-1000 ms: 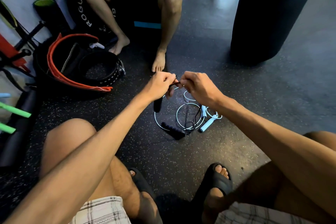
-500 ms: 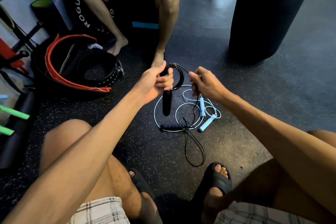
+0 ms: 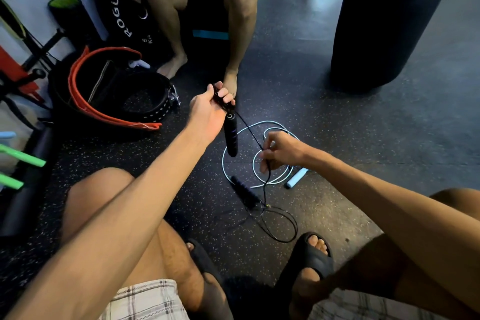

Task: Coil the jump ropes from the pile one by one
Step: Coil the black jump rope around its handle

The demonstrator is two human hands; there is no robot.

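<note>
Lowered since the earlier frame, the right hand point(image 3: 281, 152) is pinched on the black rope point(image 3: 253, 135); coils are gripped by left hand point(image 3: 211, 108) fingers. White rope point(image 3: 270, 135) lies on open floor point(image 3: 337, 138).

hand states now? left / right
Left hand: closed on the black jump rope, one handle hanging below.
Right hand: pinching the same rope's cord.

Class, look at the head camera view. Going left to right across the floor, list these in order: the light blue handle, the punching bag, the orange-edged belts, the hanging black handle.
orange-edged belts → hanging black handle → light blue handle → punching bag
</note>
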